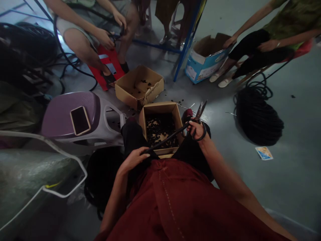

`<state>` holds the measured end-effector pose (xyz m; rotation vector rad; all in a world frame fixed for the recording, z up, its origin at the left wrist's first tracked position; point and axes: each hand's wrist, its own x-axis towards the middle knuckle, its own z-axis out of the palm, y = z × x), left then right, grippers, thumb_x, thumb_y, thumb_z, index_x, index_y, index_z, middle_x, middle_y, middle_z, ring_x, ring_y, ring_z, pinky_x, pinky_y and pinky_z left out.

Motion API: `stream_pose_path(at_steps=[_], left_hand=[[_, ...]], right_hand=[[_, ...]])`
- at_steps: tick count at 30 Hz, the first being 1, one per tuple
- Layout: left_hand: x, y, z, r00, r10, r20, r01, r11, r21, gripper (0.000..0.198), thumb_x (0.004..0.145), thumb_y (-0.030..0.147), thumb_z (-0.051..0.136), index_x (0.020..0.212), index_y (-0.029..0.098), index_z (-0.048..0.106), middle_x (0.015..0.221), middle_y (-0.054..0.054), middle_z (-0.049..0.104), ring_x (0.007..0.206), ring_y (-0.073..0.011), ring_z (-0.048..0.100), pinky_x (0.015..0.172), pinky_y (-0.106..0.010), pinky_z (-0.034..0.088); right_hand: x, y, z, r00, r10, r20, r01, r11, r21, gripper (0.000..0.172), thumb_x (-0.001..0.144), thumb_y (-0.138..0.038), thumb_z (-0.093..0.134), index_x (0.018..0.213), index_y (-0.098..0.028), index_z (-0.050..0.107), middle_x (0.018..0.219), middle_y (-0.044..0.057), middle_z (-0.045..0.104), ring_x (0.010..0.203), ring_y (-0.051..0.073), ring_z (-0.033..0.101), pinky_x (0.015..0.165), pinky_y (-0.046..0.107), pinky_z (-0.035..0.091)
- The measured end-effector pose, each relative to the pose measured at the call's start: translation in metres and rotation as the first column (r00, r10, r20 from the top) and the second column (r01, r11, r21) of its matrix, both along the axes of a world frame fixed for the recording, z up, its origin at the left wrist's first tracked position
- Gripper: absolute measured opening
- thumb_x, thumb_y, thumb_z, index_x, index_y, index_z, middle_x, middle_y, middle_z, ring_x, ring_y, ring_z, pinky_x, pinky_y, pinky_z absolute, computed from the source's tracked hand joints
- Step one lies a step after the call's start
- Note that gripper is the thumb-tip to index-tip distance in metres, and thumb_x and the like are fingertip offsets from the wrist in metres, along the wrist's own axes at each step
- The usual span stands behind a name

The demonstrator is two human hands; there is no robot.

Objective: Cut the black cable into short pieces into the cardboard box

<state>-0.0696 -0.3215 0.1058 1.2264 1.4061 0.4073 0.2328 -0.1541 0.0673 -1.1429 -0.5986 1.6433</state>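
My right hand [197, 130] is closed around a pair of scissors [201, 109]. The blades point up and away from me, slightly parted, and the black handle loops hang by my palm and wrist. Between the same thumb and fingers runs a thin black tube [168, 139], slanting down to my left hand [135, 159]. That hand rests over my left thigh with its fingers closed on the tube's lower part. Below the stretched tube, between my legs, stands an open cardboard box [179, 121] with many small black cut pieces [156, 125] inside.
A second cardboard box [125, 92] stands just beyond. On the left, a phone [80, 120] lies on a purple stool [56, 115]. A coil of black tubing [258, 115] lies right. Two co-workers sit ahead, one beside a blue box [198, 68]. A white cable [62, 152] crosses the left.
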Motion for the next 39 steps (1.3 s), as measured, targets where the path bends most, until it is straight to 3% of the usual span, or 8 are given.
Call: stream_pose_path(at_steps=[4,8,13,17,22,27,35,39], left_hand=[[-0.036,-0.005,0.005,0.959,0.102,-0.265,-0.073,0.99,0.118,0.04,0.085,0.041,0.049,0.115,0.018,0.06,0.102,-0.004,0.066,0.094,-0.02,0.06,0.087,-0.032,0.045],[-0.027,-0.001,-0.006,0.868,0.126,-0.481,0.008,0.964,0.267,0.036,0.084,0.029,0.051,0.117,0.016,0.06,0.112,-0.009,0.063,0.106,-0.0227,0.056,0.098,-0.037,0.04],[0.052,0.006,-0.028,0.935,-0.058,-0.349,0.159,0.95,0.268,0.046,0.085,0.021,0.05,0.13,0.014,0.049,0.128,-0.011,0.056,0.118,-0.0211,0.051,0.103,-0.034,0.038],[0.092,0.011,-0.034,0.95,-0.047,-0.307,0.12,0.967,0.223,0.054,0.087,0.019,0.047,0.139,0.015,0.037,0.137,-0.011,0.049,0.121,-0.0206,0.05,0.101,-0.033,0.041],[0.091,0.023,-0.017,0.898,0.042,-0.437,0.11,0.943,0.315,0.054,0.088,0.022,0.05,0.14,0.019,0.036,0.134,-0.01,0.05,0.114,-0.0222,0.055,0.094,-0.032,0.045],[0.101,0.036,-0.008,0.825,0.019,-0.565,0.202,0.923,0.327,0.045,0.092,0.028,0.044,0.136,0.022,0.041,0.12,-0.008,0.058,0.096,-0.0193,0.062,0.078,-0.026,0.048],[0.098,0.04,-0.019,0.837,-0.064,-0.543,0.248,0.929,0.273,0.039,0.094,0.024,0.038,0.132,0.019,0.045,0.117,-0.009,0.06,0.1,-0.0184,0.061,0.082,-0.025,0.046],[0.094,0.041,-0.034,0.861,-0.131,-0.491,0.229,0.962,0.145,0.035,0.091,0.023,0.043,0.124,0.02,0.052,0.105,-0.01,0.066,0.095,-0.0206,0.063,0.078,-0.026,0.046]], right_hand=[[-0.002,-0.003,0.0,1.0,-0.021,0.016,0.021,1.0,0.0,0.042,0.056,-0.02,0.073,0.09,-0.024,0.048,0.059,-0.01,0.053,0.046,0.006,0.049,0.041,0.019,0.042],[-0.016,-0.015,-0.002,0.997,0.008,0.078,-0.007,1.0,-0.013,0.045,0.055,-0.025,0.074,0.09,-0.024,0.046,0.057,-0.011,0.05,0.045,0.006,0.049,0.041,0.018,0.041],[-0.032,-0.026,-0.002,0.977,0.006,0.212,-0.012,1.0,0.027,0.043,0.057,-0.029,0.073,0.091,-0.024,0.047,0.06,-0.01,0.051,0.045,0.006,0.049,0.04,0.018,0.039],[-0.035,-0.03,0.003,0.944,0.022,0.329,-0.049,0.996,0.076,0.041,0.061,-0.032,0.07,0.094,-0.023,0.048,0.063,-0.009,0.051,0.046,0.007,0.05,0.042,0.019,0.04],[-0.036,-0.035,0.007,0.932,0.049,0.36,-0.082,0.994,0.077,0.043,0.062,-0.037,0.07,0.096,-0.024,0.046,0.062,-0.009,0.049,0.046,0.007,0.048,0.042,0.02,0.039],[-0.046,-0.043,0.007,0.922,0.12,0.369,-0.153,0.986,0.061,0.042,0.064,-0.037,0.069,0.096,-0.024,0.045,0.055,-0.009,0.047,0.043,0.008,0.045,0.041,0.021,0.036],[-0.049,-0.049,0.011,0.844,0.198,0.499,-0.278,0.956,0.09,0.037,0.069,-0.039,0.064,0.097,-0.024,0.045,0.051,-0.008,0.046,0.043,0.011,0.043,0.042,0.024,0.035],[-0.05,-0.055,0.004,0.772,0.229,0.592,-0.329,0.942,0.065,0.036,0.069,-0.04,0.063,0.097,-0.024,0.047,0.053,-0.008,0.046,0.045,0.011,0.044,0.044,0.024,0.035]])
